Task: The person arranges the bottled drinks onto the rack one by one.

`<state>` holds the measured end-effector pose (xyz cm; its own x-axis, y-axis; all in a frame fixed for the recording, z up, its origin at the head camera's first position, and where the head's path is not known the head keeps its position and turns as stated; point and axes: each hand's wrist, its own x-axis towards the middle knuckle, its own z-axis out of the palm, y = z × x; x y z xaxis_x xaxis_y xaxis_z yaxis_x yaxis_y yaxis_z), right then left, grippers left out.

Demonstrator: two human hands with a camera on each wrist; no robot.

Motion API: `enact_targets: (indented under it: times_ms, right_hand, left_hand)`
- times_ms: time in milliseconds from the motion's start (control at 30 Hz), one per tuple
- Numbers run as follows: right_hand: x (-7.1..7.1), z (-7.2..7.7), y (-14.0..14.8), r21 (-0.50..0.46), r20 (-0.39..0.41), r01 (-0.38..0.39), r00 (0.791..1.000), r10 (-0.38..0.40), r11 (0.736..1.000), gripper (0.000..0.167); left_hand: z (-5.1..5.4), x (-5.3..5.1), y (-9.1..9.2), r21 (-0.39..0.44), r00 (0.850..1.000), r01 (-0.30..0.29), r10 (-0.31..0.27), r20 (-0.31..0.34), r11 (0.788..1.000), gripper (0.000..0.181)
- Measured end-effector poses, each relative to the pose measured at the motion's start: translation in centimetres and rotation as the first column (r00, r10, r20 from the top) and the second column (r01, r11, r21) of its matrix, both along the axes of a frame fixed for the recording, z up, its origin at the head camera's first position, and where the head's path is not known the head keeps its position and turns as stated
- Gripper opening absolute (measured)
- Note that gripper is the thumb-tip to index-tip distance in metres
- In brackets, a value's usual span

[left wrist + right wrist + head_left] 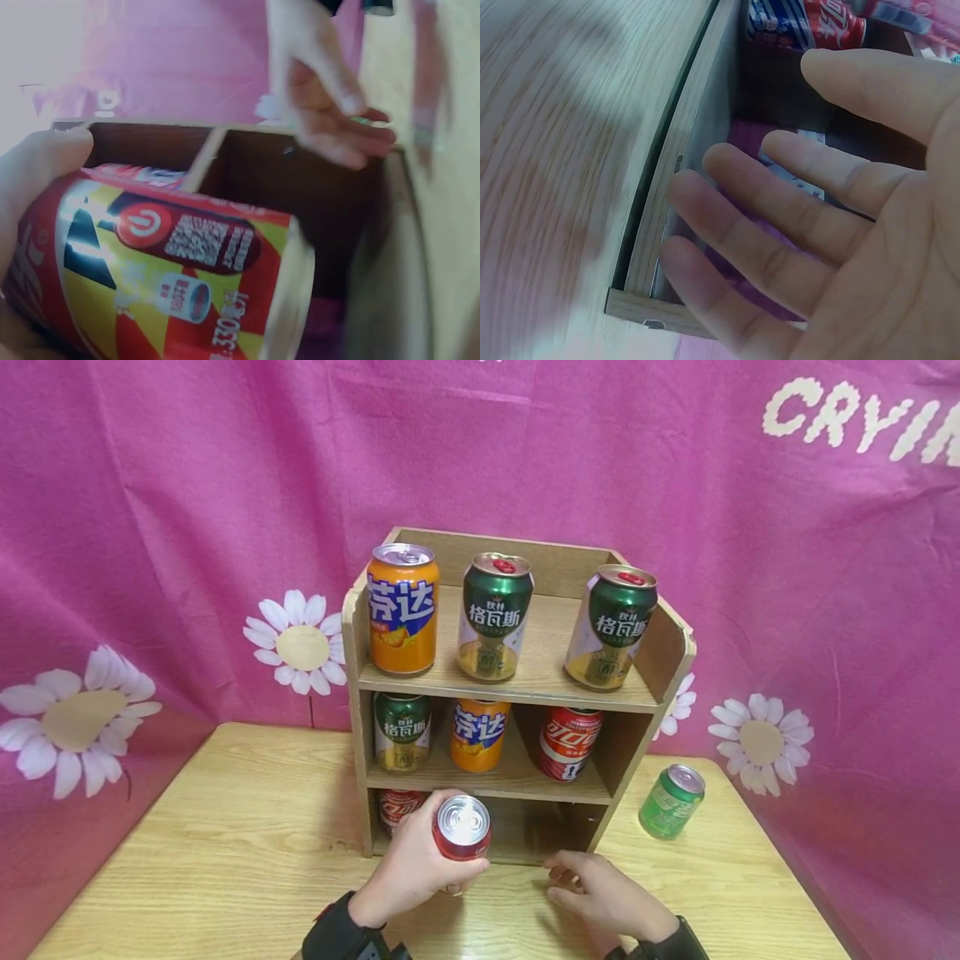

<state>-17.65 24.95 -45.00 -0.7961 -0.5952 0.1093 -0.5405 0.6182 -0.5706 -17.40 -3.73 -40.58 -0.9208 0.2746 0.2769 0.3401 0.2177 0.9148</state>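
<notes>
My left hand (420, 852) grips a red soda can (462, 828), its silver top facing up, in front of the bottom shelf of a wooden rack (517, 787). The left wrist view shows yellow and red print on the side of this red soda can (172, 277). Nothing is in my right hand (600, 889), which hovers by the bottom shelf's right front edge. Its fingers look loosely extended in the right wrist view. Behind my left hand, a red cola can (399, 807) stands at the left of the bottom shelf, partly hidden.
Atop the rack stand an orange can (403, 618) and two green-and-gold cans (495, 627). On the middle shelf are a green-and-gold can (402, 735), an orange can (477, 739) and a red can (570, 743). A green can (672, 803) stands on the table (247, 843), right of the rack.
</notes>
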Motion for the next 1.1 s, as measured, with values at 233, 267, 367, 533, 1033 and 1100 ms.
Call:
enact_targets:
  times_ms: [233, 267, 367, 533, 1033, 1100]
  right_hand:
    - [-0.1, -0.2, 0.3, 0.01, 0.013, 0.015, 1.0, -0.015, 1.0, 0.024]
    - [-0.2, -0.2, 0.3, 0.01, 0.017, 0.016, 1.0, -0.016, 1.0, 0.023]
    - [-0.2, -0.2, 0.4, 0.007, 0.011, 0.013, 1.0, -0.014, 1.0, 0.022]
    - [-0.2, -0.2, 0.4, -0.006, -0.007, 0.008, 1.0, -0.008, 1.0, 0.021]
    - [-0.3, -0.2, 0.5, -0.007, -0.012, 0.002, 1.0, -0.002, 1.0, 0.02]
    - [-0.4, -0.2, 0.5, -0.003, 0.0, 0.005, 1.0, -0.005, 1.0, 0.02]
  left_hand:
    - [-2.4, -0.9, 1.4, -0.038, 1.0, 0.022, -0.022, 0.0, 0.999, 0.071]
    - [-2.7, -1.0, 1.5, -0.047, 1.0, 0.015, -0.015, -0.009, 0.999, 0.072]
    - [-3.5, -1.5, 1.9, -0.053, 1.0, 0.009, -0.009, -0.01, 0.999, 0.072]
    - [-4.3, -2.1, 2.4, -0.067, 1.0, 0.004, -0.003, 0.001, 0.998, 0.071]
    - [-5.2, -4.6, 3.3, -0.118, 0.993, -0.117, 0.113, -0.038, 0.986, 0.063]
    - [-5.3, -4.9, 3.3, -0.085, 0.995, -0.1, 0.102, 0.014, 0.991, 0.057]
